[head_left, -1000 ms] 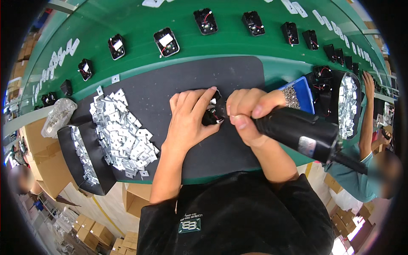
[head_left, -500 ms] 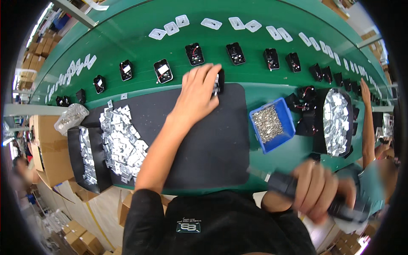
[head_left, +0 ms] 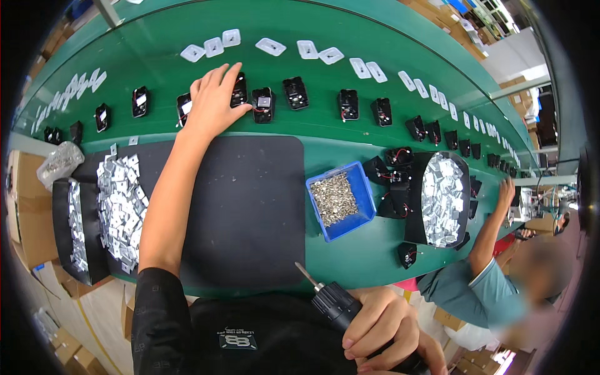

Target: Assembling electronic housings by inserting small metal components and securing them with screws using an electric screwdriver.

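My left hand (head_left: 215,100) reaches over the green belt with fingers stretched and apart. Between its forefinger and thumb lies a black plastic housing (head_left: 240,91), partly covered by the hand; firm contact cannot be made out. Just right of the thumb sits another open black housing (head_left: 263,104) with a pale square part inside. At the lower edge, my right hand (head_left: 390,331) is wrapped around a black power drill (head_left: 337,304). Its metal bit points up and left, over the near right corner of the black mat (head_left: 250,206).
A blue bin (head_left: 364,199) of small metal screws stands right of the mat. Metal plates (head_left: 122,206) lie piled at left; more fill a black container (head_left: 445,200) at right. Housings and white trays (head_left: 270,47) line the belt. A co-worker's arm (head_left: 490,228) reaches in from the right.
The view has shifted right. My left hand has left the housing at the mat's far edge, which now stands on the belt, and moved to another. The drill has swung up and inward.
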`<state>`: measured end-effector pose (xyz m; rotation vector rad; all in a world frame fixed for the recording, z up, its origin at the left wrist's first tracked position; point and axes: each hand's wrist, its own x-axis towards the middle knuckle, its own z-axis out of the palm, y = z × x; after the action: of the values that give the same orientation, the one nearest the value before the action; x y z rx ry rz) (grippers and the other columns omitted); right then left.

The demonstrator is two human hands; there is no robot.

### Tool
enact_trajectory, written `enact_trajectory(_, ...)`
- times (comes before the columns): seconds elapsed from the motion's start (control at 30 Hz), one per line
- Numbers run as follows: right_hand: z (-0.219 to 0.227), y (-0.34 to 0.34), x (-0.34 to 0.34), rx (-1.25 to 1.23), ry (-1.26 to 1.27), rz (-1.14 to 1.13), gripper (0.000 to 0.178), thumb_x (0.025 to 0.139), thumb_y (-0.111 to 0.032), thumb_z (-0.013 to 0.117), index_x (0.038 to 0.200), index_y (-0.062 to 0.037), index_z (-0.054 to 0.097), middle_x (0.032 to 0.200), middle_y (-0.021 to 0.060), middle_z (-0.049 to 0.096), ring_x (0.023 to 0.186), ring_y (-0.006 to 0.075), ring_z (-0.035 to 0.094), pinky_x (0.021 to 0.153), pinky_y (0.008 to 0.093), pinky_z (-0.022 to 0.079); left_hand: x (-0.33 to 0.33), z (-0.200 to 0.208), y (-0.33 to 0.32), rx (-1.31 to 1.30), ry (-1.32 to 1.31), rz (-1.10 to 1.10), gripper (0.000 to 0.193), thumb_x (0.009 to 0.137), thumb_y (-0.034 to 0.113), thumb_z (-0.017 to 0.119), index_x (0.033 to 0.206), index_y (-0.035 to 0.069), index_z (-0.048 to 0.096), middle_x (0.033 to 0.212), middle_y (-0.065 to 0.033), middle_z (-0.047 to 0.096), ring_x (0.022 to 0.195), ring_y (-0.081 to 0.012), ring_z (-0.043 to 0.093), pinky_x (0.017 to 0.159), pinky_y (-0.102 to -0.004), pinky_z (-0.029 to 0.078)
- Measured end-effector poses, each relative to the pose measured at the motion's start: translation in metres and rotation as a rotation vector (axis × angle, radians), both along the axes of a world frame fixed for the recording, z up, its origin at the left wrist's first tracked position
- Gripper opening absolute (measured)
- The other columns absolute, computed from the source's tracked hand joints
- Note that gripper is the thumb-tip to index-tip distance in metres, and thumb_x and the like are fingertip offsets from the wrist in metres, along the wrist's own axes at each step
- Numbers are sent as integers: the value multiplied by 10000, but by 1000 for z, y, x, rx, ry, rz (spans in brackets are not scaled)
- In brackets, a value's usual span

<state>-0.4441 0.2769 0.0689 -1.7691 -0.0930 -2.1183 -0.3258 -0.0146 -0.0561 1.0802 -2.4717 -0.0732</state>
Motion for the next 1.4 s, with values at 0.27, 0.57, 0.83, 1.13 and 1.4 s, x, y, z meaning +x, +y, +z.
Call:
enact_trajectory(0.27,-3,-9,10,36,38,113,625,878,4,566,1437,-203,378,867,86,634,680,205,642,674,322,559,24,-3,4,-11,65,-44,550,678,217,782,1169,98,563,1200,-93,581,1167,-276,527,987,-461,332)
enact_trajectory(0.57,-9,-10,20,219,43,348,615,872,7,588,1416,-205,396,867,87,641,686,213,639,654,318,547,94,37,134,289,-13,-152,510,653,268,809,1088,100,603,1325,-143,518,1207,-306,494,1036,-522,311)
enact_trajectory(0.83,-8,-9,26,219,17,331,631,847,7,623,1395,-229,418,874,73,630,706,210,643,680,337,561,135,59,90,145,256,14,345,783,166,702,1097,42,629,1145,-169,624,1058,-342,587,923,-415,446)
enact_trajectory(1.13,-5,-8,19,114,1,314,658,860,9,578,1448,-195,365,860,88,629,661,226,642,654,345,561,227,13,-16,200,-136,107,259,843,67,625,1098,18,636,1055,-159,655,902,-357,639,794,-399,499)
enact_trajectory(1.4,-8,-2,23,125,-8,276,625,856,14,577,1418,-202,410,857,87,631,654,228,641,654,339,564,207,22,4,197,37,289,143,812,53,678,942,10,634,843,-137,646,731,-270,641,669,-343,504)
